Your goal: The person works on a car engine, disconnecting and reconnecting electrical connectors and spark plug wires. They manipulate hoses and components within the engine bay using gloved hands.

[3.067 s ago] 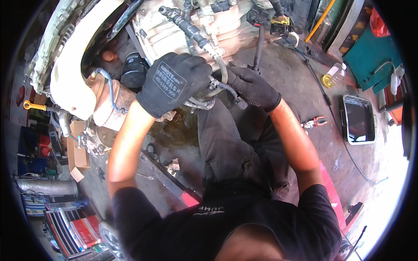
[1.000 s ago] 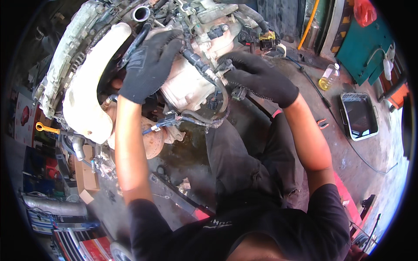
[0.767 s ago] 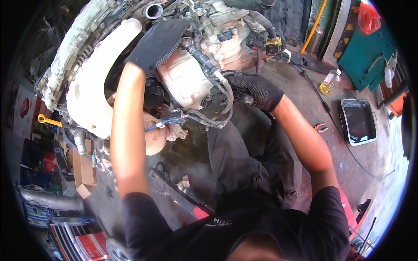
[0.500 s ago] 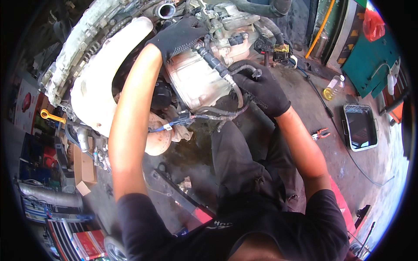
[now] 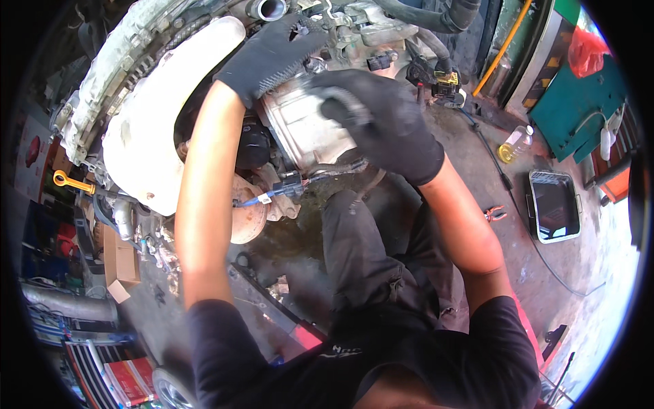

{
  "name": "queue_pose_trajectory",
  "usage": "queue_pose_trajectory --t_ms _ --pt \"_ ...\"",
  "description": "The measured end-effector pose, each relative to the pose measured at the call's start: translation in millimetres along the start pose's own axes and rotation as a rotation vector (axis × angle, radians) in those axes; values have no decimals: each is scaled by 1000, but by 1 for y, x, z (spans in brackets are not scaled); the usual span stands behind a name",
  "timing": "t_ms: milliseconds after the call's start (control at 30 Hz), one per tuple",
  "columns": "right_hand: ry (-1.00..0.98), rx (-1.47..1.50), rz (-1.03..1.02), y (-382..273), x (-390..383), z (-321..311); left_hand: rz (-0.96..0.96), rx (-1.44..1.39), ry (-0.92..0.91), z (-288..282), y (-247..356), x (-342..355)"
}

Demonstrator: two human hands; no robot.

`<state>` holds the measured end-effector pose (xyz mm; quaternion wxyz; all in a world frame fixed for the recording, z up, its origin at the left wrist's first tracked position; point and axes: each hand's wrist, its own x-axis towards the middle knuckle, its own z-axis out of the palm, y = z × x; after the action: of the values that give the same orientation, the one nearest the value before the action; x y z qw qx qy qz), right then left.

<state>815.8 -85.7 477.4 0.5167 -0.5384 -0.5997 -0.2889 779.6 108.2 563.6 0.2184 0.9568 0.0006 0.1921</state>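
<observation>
My left hand (image 5: 276,58), in a black glove, lies over the top of the engine (image 5: 300,119). Its fingers are stretched out and slightly apart, close to a small metal fitting (image 5: 315,65). Over the pale ribbed engine cover hovers my right hand (image 5: 388,126), also gloved and smeared by motion. Its fingers are curled round a grey hose (image 5: 349,102), most of which the glove hides. Below the cover runs a wiring harness with a blue section (image 5: 257,200) and a dark connector (image 5: 291,184).
A curved white cover (image 5: 146,143) and a yellow dipstick handle (image 5: 71,181) lie left. On the floor to the right are orange-handled pliers (image 5: 495,214), a bottle of yellow liquid (image 5: 514,144), a black cable (image 5: 505,178) and a metal tray (image 5: 578,204). A cardboard box (image 5: 121,262) stands left.
My right hand has swung left and up over the engine cover with the hose, hiding the black part fixed to it. My left hand has shifted slightly.
</observation>
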Motion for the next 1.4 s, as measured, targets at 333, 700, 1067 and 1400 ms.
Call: queue_pose_trajectory --t_ms 333,700,1067,1400 --pt "-20 38 499 40 -16 -32 373 373 284 7 -27 -40" --pt "-343 295 550 9 -22 -67 381 448 362 14 4 -87" --pt "-275 -292 -102 55 9 -47 -58 -181 312 97 48 -128" --pt "-632 -397 -154 18 142 -44 5 532 463 86 13 -110"
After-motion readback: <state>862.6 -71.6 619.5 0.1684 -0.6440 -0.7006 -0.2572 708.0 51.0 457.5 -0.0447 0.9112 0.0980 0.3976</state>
